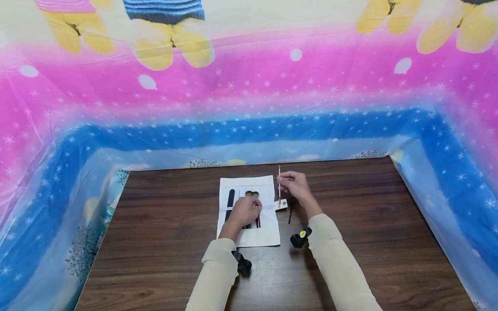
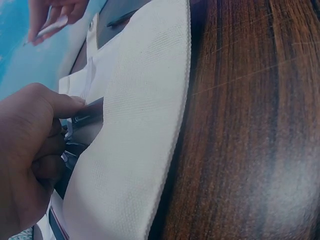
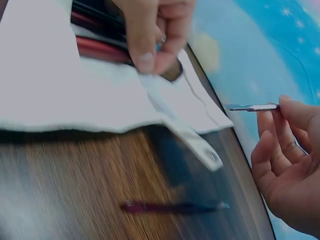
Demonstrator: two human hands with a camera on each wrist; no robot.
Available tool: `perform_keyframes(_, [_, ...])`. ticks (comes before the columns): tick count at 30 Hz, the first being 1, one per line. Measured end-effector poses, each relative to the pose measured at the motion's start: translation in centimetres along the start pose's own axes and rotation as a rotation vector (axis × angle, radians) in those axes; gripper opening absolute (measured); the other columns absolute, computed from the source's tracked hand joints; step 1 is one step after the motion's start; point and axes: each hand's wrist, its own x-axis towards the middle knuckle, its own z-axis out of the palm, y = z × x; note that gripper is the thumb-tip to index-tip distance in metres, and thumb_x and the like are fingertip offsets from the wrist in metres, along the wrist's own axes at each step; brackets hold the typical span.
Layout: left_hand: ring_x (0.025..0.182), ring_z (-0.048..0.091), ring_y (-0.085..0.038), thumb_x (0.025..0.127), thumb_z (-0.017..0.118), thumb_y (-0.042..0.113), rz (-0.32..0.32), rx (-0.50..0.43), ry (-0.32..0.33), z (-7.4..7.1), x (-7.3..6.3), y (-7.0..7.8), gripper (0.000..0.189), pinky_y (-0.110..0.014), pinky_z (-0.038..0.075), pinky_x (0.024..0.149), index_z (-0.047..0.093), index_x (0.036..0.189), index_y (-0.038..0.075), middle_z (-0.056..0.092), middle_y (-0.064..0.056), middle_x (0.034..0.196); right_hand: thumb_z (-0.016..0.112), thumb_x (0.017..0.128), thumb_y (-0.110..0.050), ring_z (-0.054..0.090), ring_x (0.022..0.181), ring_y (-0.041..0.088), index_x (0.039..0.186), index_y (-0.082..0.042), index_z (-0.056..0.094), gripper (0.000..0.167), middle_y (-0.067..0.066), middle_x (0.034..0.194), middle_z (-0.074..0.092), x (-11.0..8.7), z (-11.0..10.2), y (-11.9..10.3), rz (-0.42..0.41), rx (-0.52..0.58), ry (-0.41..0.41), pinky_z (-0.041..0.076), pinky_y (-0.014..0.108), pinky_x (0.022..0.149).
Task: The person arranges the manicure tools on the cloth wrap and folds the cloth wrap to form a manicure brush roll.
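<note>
A white fabric tool roll (image 1: 258,238) lies spread on the table. Over its middle, my left hand (image 1: 246,210) pinches the white elastic band (image 3: 154,95) between thumb and forefinger. Beneath that hand are brushes (image 1: 252,193) with dark red handles, their lower ends tucked into the roll's bottom pocket. A long black flat stick (image 1: 231,198) is under the band at the left. My right hand (image 1: 297,185) is raised by the roll's upper right edge. Between its thumb and fingertips it holds a slim metal tool (image 3: 263,107) with a flattened tip, upright in the head view.
A snap tab (image 1: 282,204) sticks out from the roll's right side. Right of it, a thin dark red-handled tool (image 3: 172,207) lies on the brown wooden table (image 1: 163,259). A printed cloth (image 1: 249,99) hangs along the back and sides.
</note>
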Motion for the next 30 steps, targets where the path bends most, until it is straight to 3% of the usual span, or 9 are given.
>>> perform_keyframes(7, [0.063,0.051,-0.014,0.099,0.062,0.016,0.006,0.023,0.011,0.2,0.2,-0.1,0.013,-0.030,0.045,0.067,0.074,0.096,0.012,0.062,-0.001,0.074,0.066,0.098,-0.009,0.064,0.068,0.004,0.114,0.006,0.069,0.022,0.003,0.088,0.074,0.3,2.5,-0.3,-0.008,-0.008,0.009,0.056,0.023,0.069])
perform_keyframes(14, [0.062,0.050,-0.014,0.098,0.063,0.015,0.027,0.038,0.020,0.2,0.1,-0.1,0.010,-0.028,0.042,0.063,0.072,0.094,0.013,0.061,-0.003,0.078,0.066,0.097,-0.005,0.063,0.063,0.002,0.108,0.007,0.070,0.017,0.019,0.096,0.076,0.5,4.1,0.0,-0.016,-0.006,0.060,0.054,0.021,0.064])
perform_keyframes(22, [0.060,0.049,-0.014,0.099,0.062,0.016,0.010,0.015,0.005,0.1,0.0,-0.1,0.011,-0.027,0.040,0.062,0.073,0.095,0.012,0.060,-0.003,0.078,0.067,0.097,-0.007,0.063,0.064,0.004,0.103,0.005,0.070,0.014,0.015,0.092,0.076,0.7,4.8,0.8,0.008,-0.032,0.091,0.053,0.020,0.063])
perform_keyframes(30, [0.062,0.049,-0.015,0.098,0.063,0.016,0.037,0.042,0.016,0.1,0.1,-0.2,0.011,-0.028,0.041,0.064,0.074,0.095,0.013,0.062,-0.004,0.080,0.066,0.096,-0.005,0.063,0.064,0.003,0.102,0.007,0.071,0.014,0.018,0.094,0.077,0.8,5.0,1.2,0.052,-0.083,0.045,0.052,0.018,0.062])
